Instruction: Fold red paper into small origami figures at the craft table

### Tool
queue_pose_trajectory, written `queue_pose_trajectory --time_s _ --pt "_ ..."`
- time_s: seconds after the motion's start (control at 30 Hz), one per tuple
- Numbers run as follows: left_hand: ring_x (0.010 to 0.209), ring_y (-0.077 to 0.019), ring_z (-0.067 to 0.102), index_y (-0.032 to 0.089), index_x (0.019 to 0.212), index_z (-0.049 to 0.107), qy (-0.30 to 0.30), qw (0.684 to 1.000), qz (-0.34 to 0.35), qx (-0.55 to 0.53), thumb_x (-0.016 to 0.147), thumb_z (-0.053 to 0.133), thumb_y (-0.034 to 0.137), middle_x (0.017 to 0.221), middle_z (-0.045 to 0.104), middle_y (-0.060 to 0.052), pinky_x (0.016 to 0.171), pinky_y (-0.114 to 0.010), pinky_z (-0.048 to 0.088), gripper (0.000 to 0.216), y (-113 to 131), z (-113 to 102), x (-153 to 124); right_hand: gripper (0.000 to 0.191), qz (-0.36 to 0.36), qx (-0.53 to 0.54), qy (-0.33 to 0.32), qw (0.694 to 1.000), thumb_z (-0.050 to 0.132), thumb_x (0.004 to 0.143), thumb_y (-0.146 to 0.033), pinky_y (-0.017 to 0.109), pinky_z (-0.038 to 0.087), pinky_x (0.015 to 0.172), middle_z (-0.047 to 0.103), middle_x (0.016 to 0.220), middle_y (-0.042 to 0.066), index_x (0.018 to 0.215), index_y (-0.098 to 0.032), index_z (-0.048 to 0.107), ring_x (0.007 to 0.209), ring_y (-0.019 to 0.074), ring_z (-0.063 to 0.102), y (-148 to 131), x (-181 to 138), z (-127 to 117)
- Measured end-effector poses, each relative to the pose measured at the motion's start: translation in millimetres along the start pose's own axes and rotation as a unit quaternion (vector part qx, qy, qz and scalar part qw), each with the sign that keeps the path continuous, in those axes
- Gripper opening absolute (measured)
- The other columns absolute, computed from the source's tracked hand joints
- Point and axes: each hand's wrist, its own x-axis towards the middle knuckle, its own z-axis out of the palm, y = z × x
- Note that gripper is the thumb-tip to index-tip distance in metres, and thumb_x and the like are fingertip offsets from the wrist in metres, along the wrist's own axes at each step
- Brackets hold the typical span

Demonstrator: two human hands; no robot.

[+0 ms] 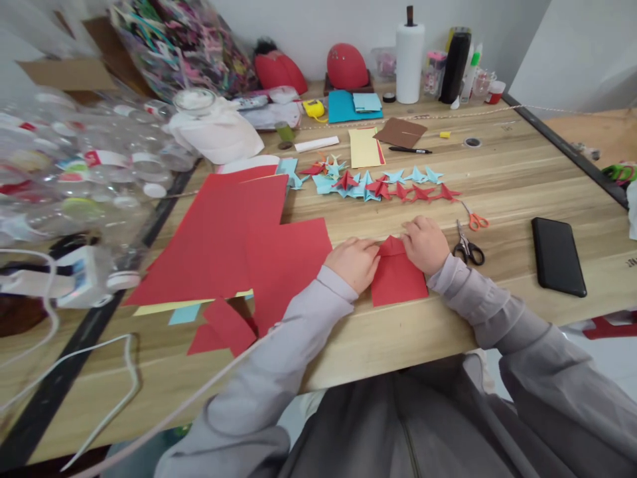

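A small red sheet of origami paper [399, 282] lies on the wooden table in front of me, its far edge partly folded into a pointed shape. At its upper left corner, my left hand [351, 263] is closed with the fingers pressed on the paper. Gripping the upper right edge, my right hand [426, 244] is closed too, and its fingertips hide part of the fold. Beyond both hands stand rows of folded red paper cranes [421, 192] and light blue paper cranes [367, 186]. Large red paper sheets [233, 232] spread out left of my left hand.
Black-handled scissors [468, 249], orange-handled scissors [477, 220] and a black phone [559, 256] lie to the right. Red paper scraps [223, 325] and a white cable [130, 362] are at the left. Plastic bottles [99, 166] crowd the far left; a white flask [410, 63] stands at the back.
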Motion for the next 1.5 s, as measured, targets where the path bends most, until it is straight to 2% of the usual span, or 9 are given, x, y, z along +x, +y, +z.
queue_pose_trajectory --time_s 0.13,0.2,0.33,0.6,0.73,0.9,1.2,1.33,1.5 --pt "0.124 -0.0246 0.051 0.011 0.121 0.061 0.071 0.996 0.043 -0.038 0.091 0.035 0.016 0.131 0.059 -0.012 0.103 -0.042 0.043 0.039 6 20 15 0.021 0.057 0.016 -0.013 0.998 0.047 0.09 -0.025 0.032 0.039 0.077 0.065 0.093 0.014 0.093 -0.012 0.063 0.088 0.0238 0.058 5 -4 -8" --pt "0.131 -0.0263 0.044 0.01 0.125 0.058 0.06 0.995 0.06 -0.05 0.093 0.038 0.023 0.138 0.052 -0.014 0.107 -0.044 0.04 0.04 11 32 15 0.021 0.061 -0.001 -0.04 0.997 0.048 0.09 -0.028 0.031 0.039 0.072 0.066 0.087 0.013 0.086 -0.014 0.062 0.083 0.0236 0.06 1 -7 -11" --pt "0.13 -0.0292 0.046 0.008 0.127 0.057 0.033 0.998 0.036 -0.045 0.092 0.042 0.03 0.139 0.051 -0.017 0.109 -0.046 0.038 0.044 16 41 8 0.023 0.025 -0.035 -0.058 0.997 0.05 0.088 -0.034 0.032 0.038 0.069 0.068 0.083 0.013 0.083 -0.015 0.061 0.08 0.0246 0.062 -6 -12 -12" --pt "0.126 -0.0307 0.048 0.012 0.125 0.059 0.082 0.995 -0.007 -0.053 0.093 0.041 0.032 0.136 0.055 -0.014 0.106 -0.049 0.039 0.042 27 38 3 0.014 0.061 0.03 -0.057 0.996 0.054 0.085 -0.03 0.028 0.034 0.058 0.069 0.072 0.005 0.087 -0.017 0.06 0.068 0.0206 0.064 -4 -13 -8" --pt "0.127 -0.0309 0.047 0.011 0.127 0.058 0.079 0.995 -0.022 -0.058 0.094 0.04 0.034 0.139 0.051 -0.012 0.107 -0.048 0.038 0.044 26 36 2 0.016 0.007 0.072 -0.029 0.997 0.055 0.082 -0.021 0.028 0.039 0.065 0.072 0.082 0.006 0.096 -0.017 0.061 0.078 0.0214 0.065 -3 -15 -4" --pt "0.117 -0.029 0.055 0.012 0.11 0.069 0.091 0.994 -0.015 -0.06 0.094 0.037 0.028 0.122 0.065 -0.01 0.101 -0.045 0.044 0.039 17 34 4 0.016 -0.022 0.085 0.007 0.996 0.053 0.083 -0.019 0.029 0.042 0.071 0.07 0.093 0.009 0.097 -0.016 0.061 0.084 0.0215 0.063 2 -15 1" --pt "0.114 -0.0273 0.055 0.018 0.106 0.071 0.092 0.992 -0.015 -0.083 0.092 0.042 0.024 0.12 0.067 -0.005 0.095 -0.044 0.047 0.032 6 40 8 0.029 -0.18 -0.023 0.033 0.983 0.037 0.092 -0.016 0.032 0.04 0.072 0.066 0.081 0.01 0.093 -0.015 0.066 0.075 0.021 0.055 -10 -18 -12" --pt "0.111 -0.0277 0.055 0.014 0.112 0.067 0.116 0.991 0.004 -0.067 0.09 0.045 0.023 0.12 0.067 -0.008 0.093 -0.044 0.048 0.032 6 43 7 0.023 -0.239 0.057 0.071 0.967 0.042 0.089 -0.011 0.034 0.048 0.078 0.067 0.089 0.012 0.093 -0.013 0.065 0.083 0.0221 0.057 -5 -21 -6" --pt "0.106 -0.0273 0.057 0.014 0.102 0.07 0.158 0.986 0.022 -0.049 0.09 0.046 0.024 0.115 0.067 -0.011 0.087 -0.042 0.05 0.028 4 47 7 0.02 -0.269 0.151 0.091 0.947 0.049 0.086 -0.01 0.038 0.055 0.081 0.069 0.094 0.011 0.096 -0.015 0.065 0.089 0.022 0.061 3 -28 -4"
